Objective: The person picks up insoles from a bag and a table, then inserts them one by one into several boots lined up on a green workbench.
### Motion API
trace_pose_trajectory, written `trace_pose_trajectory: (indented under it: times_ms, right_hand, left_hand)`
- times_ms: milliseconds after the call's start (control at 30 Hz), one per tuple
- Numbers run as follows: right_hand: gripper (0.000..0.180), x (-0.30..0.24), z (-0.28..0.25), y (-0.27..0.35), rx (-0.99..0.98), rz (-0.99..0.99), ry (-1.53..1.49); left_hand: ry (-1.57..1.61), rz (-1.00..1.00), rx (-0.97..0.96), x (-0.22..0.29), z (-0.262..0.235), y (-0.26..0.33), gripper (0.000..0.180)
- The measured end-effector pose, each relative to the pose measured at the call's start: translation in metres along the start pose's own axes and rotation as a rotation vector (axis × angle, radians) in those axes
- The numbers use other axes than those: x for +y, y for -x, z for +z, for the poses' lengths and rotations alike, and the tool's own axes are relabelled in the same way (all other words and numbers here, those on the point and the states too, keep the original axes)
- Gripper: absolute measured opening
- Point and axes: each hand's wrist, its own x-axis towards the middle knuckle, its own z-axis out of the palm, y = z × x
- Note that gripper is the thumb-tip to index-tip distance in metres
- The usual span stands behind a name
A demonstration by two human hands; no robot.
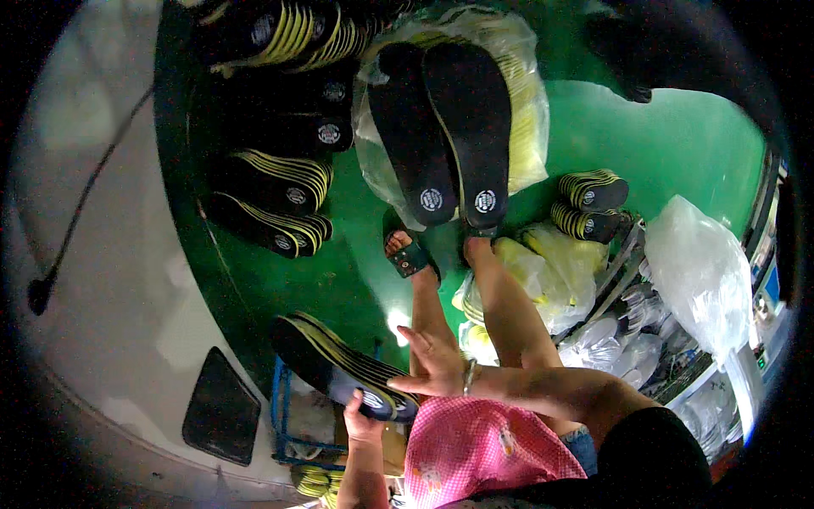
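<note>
My left hand [363, 422] is closed around the heel end of a stack of black insoles [320, 358] with yellow-green edges. The stack lies slanted, its toe end pointing up and left, and a pale round print marks the top heel. Just right of that heel end, my right hand [434, 363] is held with its fingers spread and nothing in it. Whether its fingertips touch the stack I cannot tell. A pink checked cloth [475, 450] covers my lap below both hands.
Ahead, a clear plastic bag [530, 127] of insoles carries two black insole stacks [471, 110]. More insole stacks [280, 182] stand on the green floor [352, 284] at left. A blue metal frame [278, 416] is beside the left hand. Plastic bags [699, 276] lie at right.
</note>
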Motion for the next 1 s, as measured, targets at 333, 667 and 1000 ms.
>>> trace_pose_trajectory:
  times_ms: [333, 667, 1000]
  right_hand:
    - [0.076, -0.134, -0.07, 0.126, 0.214, -0.066, -0.657]
    - [0.091, -0.233, -0.099, 0.28, 0.392, -0.352, -0.569]
    - [0.089, -0.325, -0.137, 0.361, 0.364, -0.665, -0.245]
  left_hand:
    - [-0.678, 0.167, -0.479, -0.011, 0.158, 0.191, 0.056]
    - [-0.914, 0.344, -0.519, -0.051, 0.203, 0.372, 0.059]
    - [-0.96, 0.647, -0.659, -0.066, 0.229, 0.481, 0.061]
